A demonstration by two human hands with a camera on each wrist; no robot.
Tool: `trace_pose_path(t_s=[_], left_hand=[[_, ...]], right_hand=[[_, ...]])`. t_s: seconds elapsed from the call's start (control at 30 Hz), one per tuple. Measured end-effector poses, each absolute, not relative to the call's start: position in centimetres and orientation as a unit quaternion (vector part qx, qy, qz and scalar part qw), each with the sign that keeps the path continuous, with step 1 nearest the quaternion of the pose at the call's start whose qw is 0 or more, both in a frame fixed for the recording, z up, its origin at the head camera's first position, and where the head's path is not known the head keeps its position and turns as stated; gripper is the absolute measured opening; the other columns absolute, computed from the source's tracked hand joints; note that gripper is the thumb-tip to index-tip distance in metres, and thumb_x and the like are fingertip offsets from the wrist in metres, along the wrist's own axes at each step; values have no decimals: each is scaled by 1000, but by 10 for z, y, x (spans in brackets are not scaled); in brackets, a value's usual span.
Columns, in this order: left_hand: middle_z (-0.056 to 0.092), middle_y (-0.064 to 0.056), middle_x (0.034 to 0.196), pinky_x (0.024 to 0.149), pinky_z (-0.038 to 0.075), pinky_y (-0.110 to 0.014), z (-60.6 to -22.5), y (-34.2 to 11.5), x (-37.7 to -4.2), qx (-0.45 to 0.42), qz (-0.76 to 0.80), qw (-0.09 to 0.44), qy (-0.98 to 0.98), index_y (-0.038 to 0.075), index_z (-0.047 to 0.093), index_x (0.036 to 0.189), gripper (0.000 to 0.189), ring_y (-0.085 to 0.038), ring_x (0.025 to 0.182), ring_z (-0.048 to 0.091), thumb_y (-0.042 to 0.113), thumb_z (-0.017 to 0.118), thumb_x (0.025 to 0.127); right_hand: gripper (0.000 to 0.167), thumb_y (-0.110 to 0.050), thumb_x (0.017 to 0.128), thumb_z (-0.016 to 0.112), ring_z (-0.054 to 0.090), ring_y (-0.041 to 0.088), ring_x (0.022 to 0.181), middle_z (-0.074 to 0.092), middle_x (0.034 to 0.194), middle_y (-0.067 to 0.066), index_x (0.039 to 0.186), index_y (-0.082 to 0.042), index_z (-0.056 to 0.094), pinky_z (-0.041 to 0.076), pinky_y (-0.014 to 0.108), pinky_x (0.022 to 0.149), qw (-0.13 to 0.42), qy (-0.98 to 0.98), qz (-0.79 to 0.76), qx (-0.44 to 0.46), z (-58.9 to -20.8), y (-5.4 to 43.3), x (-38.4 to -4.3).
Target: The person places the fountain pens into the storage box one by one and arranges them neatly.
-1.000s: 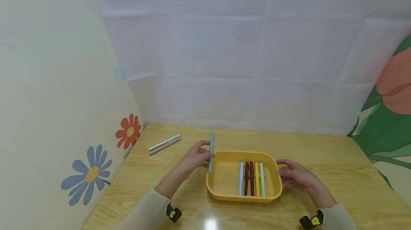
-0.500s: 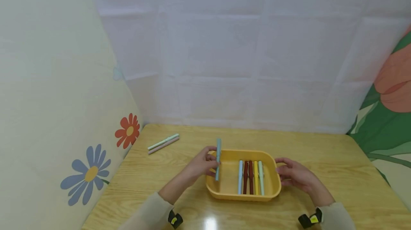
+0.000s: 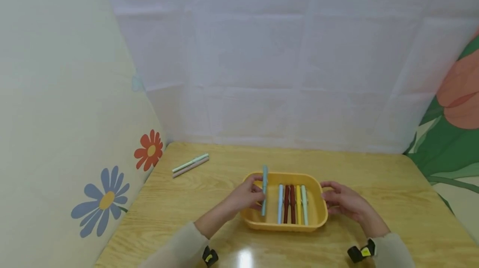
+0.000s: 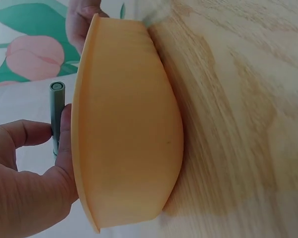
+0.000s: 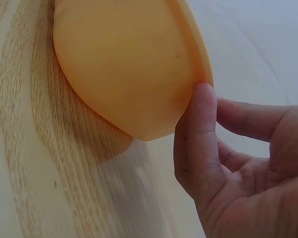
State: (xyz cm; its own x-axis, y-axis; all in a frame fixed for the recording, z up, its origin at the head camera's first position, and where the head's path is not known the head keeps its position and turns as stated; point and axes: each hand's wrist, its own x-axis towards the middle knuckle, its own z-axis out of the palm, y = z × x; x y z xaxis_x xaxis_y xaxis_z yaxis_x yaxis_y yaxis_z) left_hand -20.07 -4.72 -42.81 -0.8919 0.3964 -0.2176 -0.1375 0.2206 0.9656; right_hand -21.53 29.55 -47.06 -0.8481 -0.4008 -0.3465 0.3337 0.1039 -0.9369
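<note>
My left hand pinches a teal pen between thumb and fingers, holding it over the left part of a yellow tray. The left wrist view shows that pen end-on above the tray's rim. At the opposite short side, my right hand holds the rim with its fingertips, thumb side and outer wall both touched in the right wrist view. Inside the tray stand in a row a light blue pen, two dark red pens, a yellow pen and a pale green pen.
Two more pens, one pale green and one dusty pink, lie side by side at the back left of the wooden table. A white cloth hangs behind it, with flower-patterned panels at both sides.
My left hand has carried the teal pen rightward and nearer, from the tray's left rim to over its inside. The right hand has stayed at the tray's right end.
</note>
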Motion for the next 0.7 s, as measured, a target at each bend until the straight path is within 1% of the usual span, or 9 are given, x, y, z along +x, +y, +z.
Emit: trace_pose_path(t_s=[0.1, 0.3, 0.37, 0.57, 0.7], left_hand=[[57, -16, 100, 73, 63, -42, -430, -40, -200, 83, 618, 218, 751, -5, 34, 145, 64, -20, 77, 65, -1, 59, 87], [56, -17, 100, 72, 63, -40, -432, -31, -201, 82, 592, 235, 766, -5, 34, 146, 60, -22, 80, 64, -2, 59, 91], [57, -17, 98, 71, 63, -39, -433, -29, -201, 80, 590, 237, 768, -6, 35, 144, 59, -22, 79, 63, -4, 59, 90], [60, -17, 90, 65, 63, -39, -440, -19, -203, 74, 587, 242, 769, -8, 37, 141, 58, -21, 70, 63, -7, 58, 86], [63, -17, 86, 61, 62, -38, -445, -16, -204, 68, 574, 244, 779, -8, 40, 138, 56, -20, 63, 63, -7, 58, 85]], right_hand=[[54, -15, 101, 59, 64, 16, 86, 67, 99, 5, 146, 5, 36, 60, 29, 70, 272, 694, -667, -25, -469, 295, -215], [54, -14, 101, 59, 64, 16, 86, 68, 99, 5, 146, 6, 35, 60, 29, 70, 270, 695, -665, -29, -466, 294, -213], [54, -14, 101, 59, 65, 16, 86, 67, 99, 4, 146, 6, 35, 60, 29, 70, 269, 696, -665, -32, -465, 294, -213], [53, -14, 102, 58, 65, 16, 85, 68, 99, 4, 145, 6, 35, 60, 29, 69, 265, 699, -664, -35, -467, 295, -214], [53, -13, 102, 58, 64, 16, 85, 66, 100, 6, 144, 8, 35, 60, 29, 69, 256, 701, -664, -44, -470, 295, -213]])
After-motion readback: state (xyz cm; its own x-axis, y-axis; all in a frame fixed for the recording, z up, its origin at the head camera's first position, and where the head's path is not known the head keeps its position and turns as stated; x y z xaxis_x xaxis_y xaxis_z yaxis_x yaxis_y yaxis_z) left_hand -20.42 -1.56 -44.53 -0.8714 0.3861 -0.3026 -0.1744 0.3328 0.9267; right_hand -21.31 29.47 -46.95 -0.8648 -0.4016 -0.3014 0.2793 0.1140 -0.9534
